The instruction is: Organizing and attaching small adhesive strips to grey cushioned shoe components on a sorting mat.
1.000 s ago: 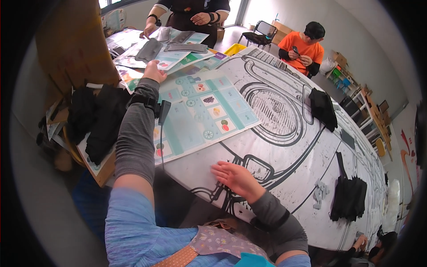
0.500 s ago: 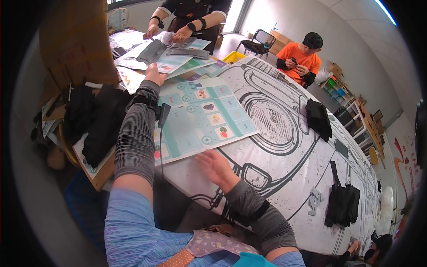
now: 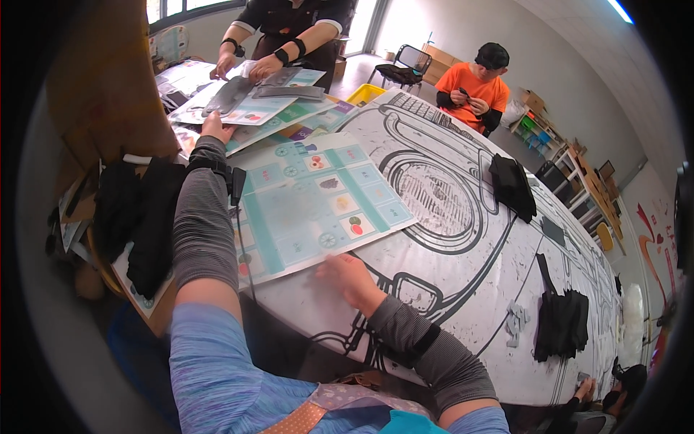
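From the head camera, we see that our right hand (image 3: 347, 275) has slid left along the near edge of the big sheet (image 3: 318, 206) over the last second: earlier it lay on the bare printed table cover to the right of the sheet's corner, and now it rests right at the sheet's lower edge. We judge that this brings both hands onto the same sheet, one at each end, so it can be steadied or shifted as a whole. The view has also swung a little, so the sheet now sits more to the middle.

Our left hand (image 3: 215, 128) has not moved. It reaches far across, resting at the sheet's far left corner, just where that corner meets the pile of other printed sheets (image 3: 267, 108). The fingers look curled down onto the paper, but we cannot tell whether they pinch the edge or only press on it.

The right hand lies flat and loosely spread, palm down, fingers pointing left onto the paper's margin. It closes on nothing; it touches the sheet and the table cover (image 3: 463, 267) under it.

The sheet itself lies flat on the table, pale teal with rows of small coloured pictures, its left side running under our left forearm. A person in black (image 3: 289, 29) across the table has both hands on grey pieces atop the far pile. A person in orange (image 3: 477, 90) sits well apart. Black bags (image 3: 513, 186) lie on the table to the right.
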`<action>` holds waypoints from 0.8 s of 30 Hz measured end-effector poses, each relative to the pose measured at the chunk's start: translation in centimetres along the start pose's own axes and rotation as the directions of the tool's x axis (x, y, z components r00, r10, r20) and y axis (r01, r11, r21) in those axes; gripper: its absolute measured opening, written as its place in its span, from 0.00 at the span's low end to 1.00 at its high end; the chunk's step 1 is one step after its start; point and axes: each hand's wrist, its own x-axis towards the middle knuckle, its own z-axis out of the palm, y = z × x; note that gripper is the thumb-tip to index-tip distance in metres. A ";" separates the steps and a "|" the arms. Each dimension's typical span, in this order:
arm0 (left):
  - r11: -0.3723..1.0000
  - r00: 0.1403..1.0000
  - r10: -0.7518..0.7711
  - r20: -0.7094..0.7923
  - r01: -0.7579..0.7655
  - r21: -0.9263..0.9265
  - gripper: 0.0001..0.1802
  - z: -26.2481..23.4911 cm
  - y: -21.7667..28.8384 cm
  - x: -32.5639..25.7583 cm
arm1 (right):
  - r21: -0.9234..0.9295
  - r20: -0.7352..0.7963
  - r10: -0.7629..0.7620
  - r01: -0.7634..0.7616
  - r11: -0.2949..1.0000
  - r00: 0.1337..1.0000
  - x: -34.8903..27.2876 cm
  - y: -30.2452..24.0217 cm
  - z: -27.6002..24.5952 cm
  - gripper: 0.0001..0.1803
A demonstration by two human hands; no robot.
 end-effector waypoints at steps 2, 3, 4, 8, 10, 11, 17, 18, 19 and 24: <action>0.993 0.989 0.103 -0.103 -0.097 0.060 0.20 -6.7 10.2 0.0 | -0.007 0.131 0.051 -0.051 0.999 0.990 -2.6 1.2 4.4 0.10; 0.503 0.879 0.382 0.285 -0.457 0.734 0.23 -10.8 21.0 -1.8 | -0.004 0.273 0.094 -0.097 0.995 0.957 -5.8 1.7 7.4 0.10; 0.491 0.878 0.405 0.254 -0.444 0.749 0.19 -10.0 24.2 -2.2 | 0.018 0.311 0.082 -0.092 0.996 0.947 -7.1 1.3 7.6 0.10; 0.988 0.987 0.061 -0.148 -0.039 0.147 0.16 1.2 1.8 -0.9 | -0.025 -0.012 0.037 -0.037 0.999 0.999 -1.4 -0.4 0.7 0.13; 0.822 0.960 0.253 -0.120 -0.148 0.550 0.15 -0.4 5.7 -2.5 | -0.027 0.049 0.052 -0.051 0.998 0.997 -2.2 -0.2 2.4 0.13; 0.516 0.926 0.376 -0.022 -0.190 0.835 0.14 -1.0 6.9 -3.0 | -0.027 0.067 0.057 -0.055 0.998 0.996 -2.5 -0.2 2.9 0.13; -0.664 0.898 0.316 0.306 -0.021 0.747 0.14 -1.4 7.4 -3.1 | -0.027 0.096 0.049 -0.047 0.999 0.994 -2.6 0.0 3.0 0.11; -0.662 0.900 0.310 0.306 -0.026 0.749 0.14 -1.4 7.0 -2.9 | -0.023 0.093 0.049 -0.047 0.999 0.994 -2.4 0.0 2.9 0.11; -0.657 0.879 0.340 0.334 -0.032 0.753 0.15 -1.8 7.2 -2.8 | -0.019 0.095 0.053 -0.052 0.998 0.994 -2.5 0.0 3.0 0.11; -0.504 0.787 0.501 0.360 -0.073 0.860 0.19 -2.2 7.4 -2.6 | -0.027 0.068 0.005 -0.003 1.000 0.998 -3.1 -0.1 4.0 0.13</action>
